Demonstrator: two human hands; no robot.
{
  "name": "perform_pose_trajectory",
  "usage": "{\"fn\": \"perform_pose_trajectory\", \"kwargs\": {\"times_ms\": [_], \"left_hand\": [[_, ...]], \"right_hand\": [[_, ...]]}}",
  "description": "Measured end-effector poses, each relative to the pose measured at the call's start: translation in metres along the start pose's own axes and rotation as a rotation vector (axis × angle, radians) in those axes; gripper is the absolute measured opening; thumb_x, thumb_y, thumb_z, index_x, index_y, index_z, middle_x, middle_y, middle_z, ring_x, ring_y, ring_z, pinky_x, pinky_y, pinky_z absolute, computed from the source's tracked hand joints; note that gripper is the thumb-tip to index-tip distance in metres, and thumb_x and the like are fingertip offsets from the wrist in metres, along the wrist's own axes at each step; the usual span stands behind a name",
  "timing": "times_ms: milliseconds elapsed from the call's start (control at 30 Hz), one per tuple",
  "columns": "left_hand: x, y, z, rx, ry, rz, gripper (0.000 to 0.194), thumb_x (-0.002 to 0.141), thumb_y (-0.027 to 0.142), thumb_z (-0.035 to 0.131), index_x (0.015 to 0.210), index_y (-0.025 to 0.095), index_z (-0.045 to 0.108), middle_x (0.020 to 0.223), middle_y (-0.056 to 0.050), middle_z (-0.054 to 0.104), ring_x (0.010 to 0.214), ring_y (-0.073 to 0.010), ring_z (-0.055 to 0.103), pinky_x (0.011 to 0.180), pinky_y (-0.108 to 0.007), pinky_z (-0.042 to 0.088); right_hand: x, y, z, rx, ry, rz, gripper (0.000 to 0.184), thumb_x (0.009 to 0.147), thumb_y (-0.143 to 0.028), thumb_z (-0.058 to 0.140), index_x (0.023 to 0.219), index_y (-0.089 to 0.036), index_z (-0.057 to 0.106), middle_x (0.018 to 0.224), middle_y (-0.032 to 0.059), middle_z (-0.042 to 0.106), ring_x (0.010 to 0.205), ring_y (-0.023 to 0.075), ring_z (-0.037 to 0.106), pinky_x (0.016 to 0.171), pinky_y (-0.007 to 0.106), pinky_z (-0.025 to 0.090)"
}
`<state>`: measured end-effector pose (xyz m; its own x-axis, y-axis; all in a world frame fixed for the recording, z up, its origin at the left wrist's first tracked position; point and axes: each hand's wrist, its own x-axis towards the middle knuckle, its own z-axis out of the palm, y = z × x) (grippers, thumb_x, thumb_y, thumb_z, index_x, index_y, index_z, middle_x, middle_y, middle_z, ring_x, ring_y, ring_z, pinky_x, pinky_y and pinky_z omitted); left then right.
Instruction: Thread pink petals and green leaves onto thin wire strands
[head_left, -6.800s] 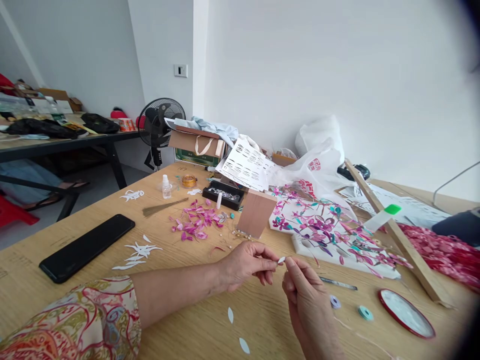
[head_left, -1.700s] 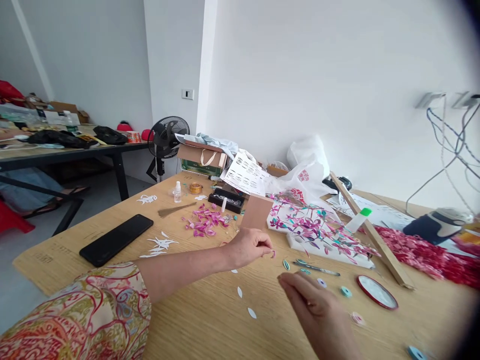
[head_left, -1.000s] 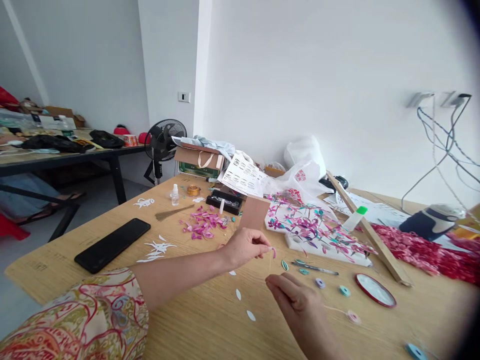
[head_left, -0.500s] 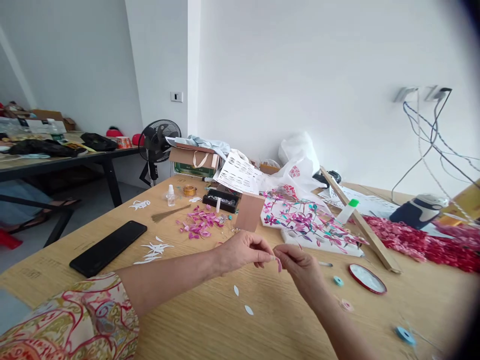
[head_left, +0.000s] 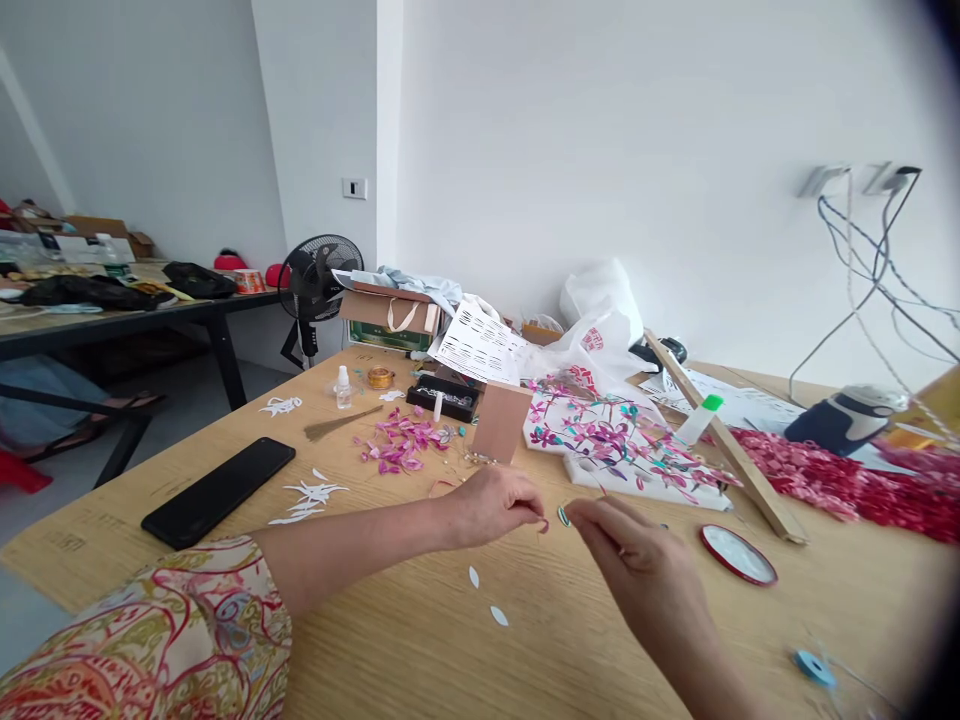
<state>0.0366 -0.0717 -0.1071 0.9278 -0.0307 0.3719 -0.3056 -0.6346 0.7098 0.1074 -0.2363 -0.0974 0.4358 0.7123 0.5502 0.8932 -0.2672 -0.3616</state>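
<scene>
My left hand [head_left: 495, 508] is closed, thumb and fingers pinching a small curled pink petal [head_left: 543, 525] at the fingertips. A fine strand seems to hang below it. My right hand [head_left: 626, 540] is also closed, just to the right. At its fingertips shows a small teal ring shape, apparently a thread spool [head_left: 564, 516] seen edge-on. A narrow gap separates the two hands above the table. Two white leaf-shaped cutouts [head_left: 499, 616] lie below them. Beyond my left hand is a scattered pile of pink petals [head_left: 403, 440].
Around me on the wooden table are a black phone [head_left: 219, 492], white slivers [head_left: 309, 500], a small bottle [head_left: 343, 388], a flower branch on white foam [head_left: 622, 440], a wooden bar [head_left: 731, 450], a red-rimmed dish [head_left: 739, 555] and a blue spool [head_left: 814, 668]. A fan [head_left: 319, 275] stands behind.
My hands have drawn slightly apart. The right has turned and shifted right, with a teal shape now at its fingertips. The teal and pink spools beside its forearm are no longer visible there.
</scene>
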Motion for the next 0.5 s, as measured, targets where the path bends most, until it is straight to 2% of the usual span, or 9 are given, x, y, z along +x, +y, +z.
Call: {"fn": "perform_pose_trajectory", "kwargs": {"times_ms": [67,133,200,267,367,500], "left_hand": [[-0.003,0.004,-0.001,-0.125,-0.072,-0.019,0.008,0.069,0.011,0.056,0.067,0.014,0.064,0.065,0.000,0.056,0.063,-0.0091,0.049,0.059,-0.019,0.036],[-0.005,0.007,-0.002,-0.335,-0.068,-0.114,0.005,0.068,0.014,0.057,0.068,0.013,0.062,0.061,0.001,0.054,0.057,-0.0081,0.047,0.055,-0.019,0.036],[-0.007,0.009,-0.003,-0.540,0.007,-0.227,0.007,0.067,0.019,0.059,0.068,0.012,0.060,0.057,0.002,0.051,0.054,-0.0076,0.046,0.053,-0.019,0.036],[-0.007,0.009,-0.003,-0.653,0.117,-0.296,0.011,0.066,0.023,0.060,0.067,0.011,0.059,0.054,0.002,0.051,0.053,-0.0074,0.046,0.053,-0.020,0.037],[-0.006,0.007,-0.002,-0.673,0.235,-0.318,0.013,0.066,0.024,0.060,0.068,0.011,0.058,0.054,0.003,0.051,0.053,-0.0071,0.046,0.053,-0.020,0.037],[0.000,0.002,0.002,-0.542,0.279,-0.361,0.008,0.067,0.020,0.057,0.067,0.011,0.058,0.054,0.003,0.050,0.052,-0.0074,0.046,0.052,-0.020,0.037]], "right_hand": [[0.009,0.010,0.000,0.048,0.014,0.053,0.024,0.081,-0.032,0.044,0.071,-0.021,0.062,0.069,0.0021,0.062,0.062,0.0141,0.055,0.054,0.022,0.040],[0.013,0.019,0.008,0.147,0.010,0.129,0.024,0.079,-0.036,0.046,0.068,-0.020,0.062,0.064,0.0015,0.060,0.060,0.0148,0.054,0.054,0.023,0.040],[0.012,0.025,0.021,0.262,-0.019,0.214,0.027,0.077,-0.039,0.047,0.064,-0.019,0.060,0.058,0.0003,0.056,0.055,0.0141,0.051,0.051,0.023,0.040],[0.007,0.026,0.034,0.344,-0.049,0.285,0.029,0.077,-0.041,0.047,0.063,-0.019,0.059,0.053,-0.0009,0.051,0.051,0.0130,0.048,0.048,0.022,0.039],[-0.004,0.018,0.047,0.374,-0.063,0.282,0.029,0.078,-0.041,0.046,0.064,-0.018,0.059,0.053,-0.0011,0.050,0.051,0.0128,0.047,0.047,0.021,0.038],[-0.014,0.002,0.043,0.265,-0.064,0.153,0.028,0.081,-0.035,0.041,0.068,-0.019,0.059,0.058,0.0004,0.056,0.054,0.0129,0.051,0.050,0.021,0.040]]}}
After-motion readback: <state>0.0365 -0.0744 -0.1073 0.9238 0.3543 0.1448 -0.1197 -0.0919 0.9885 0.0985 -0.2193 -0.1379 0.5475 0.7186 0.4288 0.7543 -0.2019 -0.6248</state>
